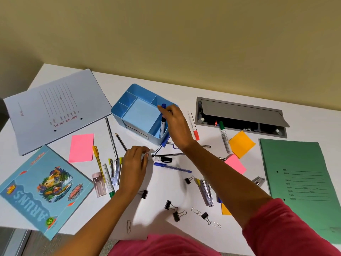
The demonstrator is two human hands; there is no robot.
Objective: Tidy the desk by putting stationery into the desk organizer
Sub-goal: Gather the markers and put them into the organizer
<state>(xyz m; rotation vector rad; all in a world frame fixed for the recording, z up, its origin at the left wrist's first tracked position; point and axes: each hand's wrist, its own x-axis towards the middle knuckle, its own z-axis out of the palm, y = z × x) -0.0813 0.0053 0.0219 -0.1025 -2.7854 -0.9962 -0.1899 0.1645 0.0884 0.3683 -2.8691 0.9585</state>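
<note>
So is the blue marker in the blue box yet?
Partly in: the blue marker has its lower end inside a side compartment of the desk organizer, while the right hand holds its capped top above the rim.

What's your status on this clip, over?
Right hand holds blue marker upright in organizer, right-side compartment. Left hand at black marker, grip unclear. Loose pens nearby, nothing blocking.

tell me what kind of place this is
Probably an office or study workspace: a white desk with a built-in cable hatch, a green file folder, and loose stationery scattered round a blue desk organizer.
</note>
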